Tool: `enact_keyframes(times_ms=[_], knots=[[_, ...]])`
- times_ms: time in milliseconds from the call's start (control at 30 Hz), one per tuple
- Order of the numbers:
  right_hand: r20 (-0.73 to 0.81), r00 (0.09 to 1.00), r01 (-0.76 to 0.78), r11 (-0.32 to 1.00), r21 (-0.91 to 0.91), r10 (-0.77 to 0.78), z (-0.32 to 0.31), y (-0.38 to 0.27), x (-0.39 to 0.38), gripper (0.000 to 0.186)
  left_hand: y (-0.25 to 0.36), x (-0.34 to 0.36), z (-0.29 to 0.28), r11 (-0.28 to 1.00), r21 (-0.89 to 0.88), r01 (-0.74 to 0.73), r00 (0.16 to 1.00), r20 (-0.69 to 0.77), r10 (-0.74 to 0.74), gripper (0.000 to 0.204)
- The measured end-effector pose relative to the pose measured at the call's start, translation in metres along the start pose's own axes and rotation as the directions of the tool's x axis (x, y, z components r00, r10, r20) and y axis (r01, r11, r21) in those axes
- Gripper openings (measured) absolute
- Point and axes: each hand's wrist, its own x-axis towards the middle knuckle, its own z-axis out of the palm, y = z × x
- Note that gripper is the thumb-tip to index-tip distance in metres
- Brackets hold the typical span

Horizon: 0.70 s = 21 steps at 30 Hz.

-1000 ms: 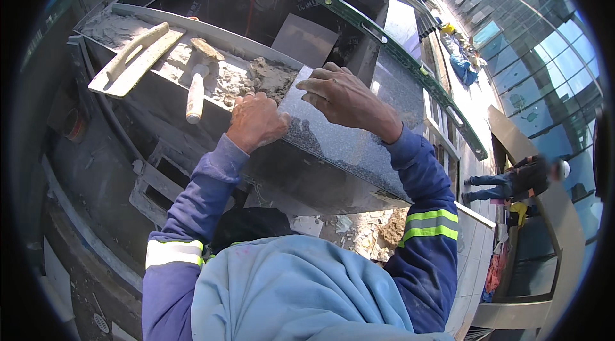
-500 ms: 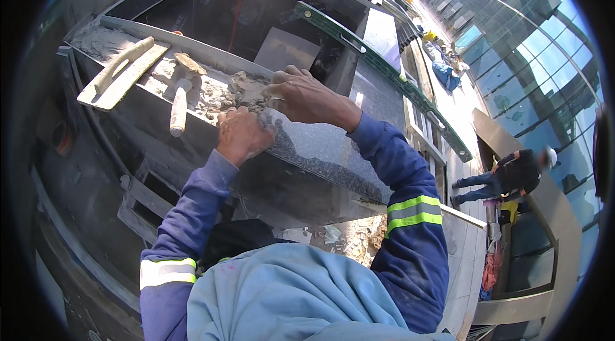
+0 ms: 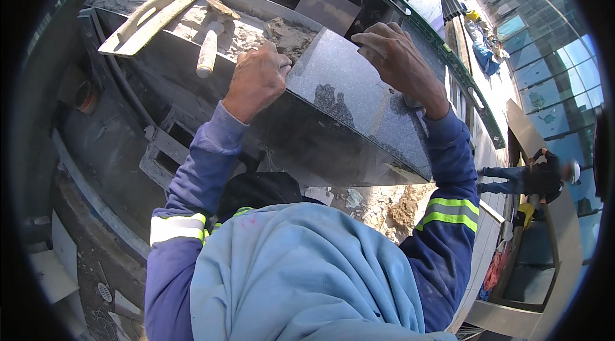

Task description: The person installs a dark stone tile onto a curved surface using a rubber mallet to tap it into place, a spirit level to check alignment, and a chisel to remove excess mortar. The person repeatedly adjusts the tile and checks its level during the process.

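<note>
A grey stone slab (image 3: 359, 72) with dark damp patches lies on top of a low wall, against a bed of rough mortar (image 3: 253, 33). My left hand (image 3: 259, 78) is closed at the slab's left end, by the mortar; its fingertips are curled in, and what they hold, if anything, is hidden. Over the slab's far right part, my right hand (image 3: 400, 59) has bent, parted fingers with nothing visible in them. A trowel (image 3: 208, 53) rests on the mortar, its pale handle over the near edge. Left of it lies a float (image 3: 150, 21) with a long handle.
A long green spirit level (image 3: 423, 30) lies slantwise beyond my right hand. A flat grey board (image 3: 328, 8) is behind the slab. Broken rubble (image 3: 403, 210) lies below the wall. At the right stands another person (image 3: 538, 174) in a white helmet.
My hands have moved apart: the right has lifted off the mortar edge and gone right over the slab. The left has curled closed at the slab's end. The view has shifted.
</note>
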Motion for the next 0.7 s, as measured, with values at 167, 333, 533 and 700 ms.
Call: enact_keyframes(times_ms=[167,333,533,700], knots=[[-0.056,0.99,-0.125,0.992,0.018,0.126,-0.012,0.009,-0.021,0.019,0.002,-0.006,-0.003,0.98,-0.198,0.019,0.979,-0.197,-0.059,0.014],[-0.246,0.959,-0.09,0.976,0.197,0.138,0.021,-0.057,-0.026,0.021,0.002,-0.002,0.001,0.82,-0.534,0.205,0.947,-0.102,-0.303,0.029],[-0.232,0.969,0.005,0.94,0.342,0.08,0.087,-0.147,-0.014,0.091,0.051,-0.017,-0.006,0.564,-0.825,0.044,0.998,0.014,-0.057,0.068],[-0.194,0.956,-0.175,0.958,0.229,0.221,0.098,-0.106,-0.008,0.101,0.079,-0.031,-0.009,-0.047,-0.964,0.263,0.961,0.266,-0.071,0.087]])
